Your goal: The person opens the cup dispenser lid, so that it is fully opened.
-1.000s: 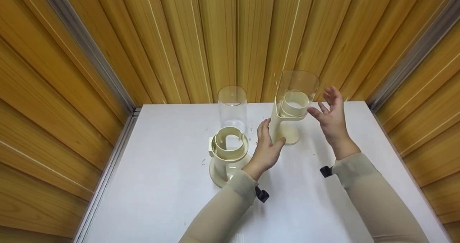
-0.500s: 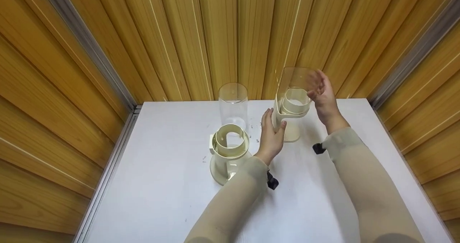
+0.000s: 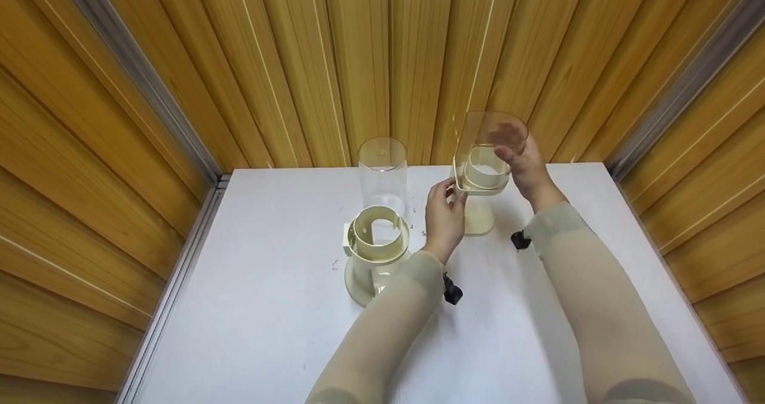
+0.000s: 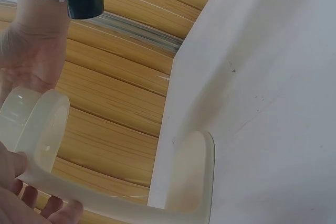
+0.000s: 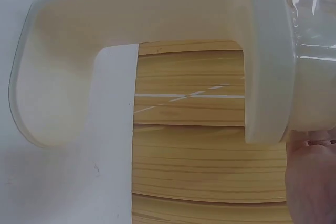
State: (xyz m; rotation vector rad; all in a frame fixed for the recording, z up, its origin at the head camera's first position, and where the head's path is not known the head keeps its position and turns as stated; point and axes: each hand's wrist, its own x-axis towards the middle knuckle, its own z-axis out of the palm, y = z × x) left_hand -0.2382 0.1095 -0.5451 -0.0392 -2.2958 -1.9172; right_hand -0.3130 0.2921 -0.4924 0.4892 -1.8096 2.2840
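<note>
A cream C-shaped stand (image 3: 478,222) with a flat rounded foot and a ring at the top stands at the back right of the table. A clear open-topped cover (image 3: 478,132) rises from its upper part around the ring. My left hand (image 3: 445,219) grips the stand's upright, its fingers bent round the back in the left wrist view (image 4: 31,198). My right hand (image 3: 531,168) holds the clear cover from the right side, thumb in front and fingers behind, seen through the plastic. In the right wrist view the stand's arm (image 5: 273,66) fills much of the picture.
A second cream stand (image 3: 361,278) with a round base and ring top is left of my left forearm. Behind it stands a clear cylinder (image 3: 382,180). Ribbed wood-patterned walls (image 3: 358,63) enclose the white table (image 3: 269,260) at the back and sides.
My right hand has moved left and inward from beside the clear cover to take hold of it. My left hand has shifted up and closed its fingers on the stand's upright.
</note>
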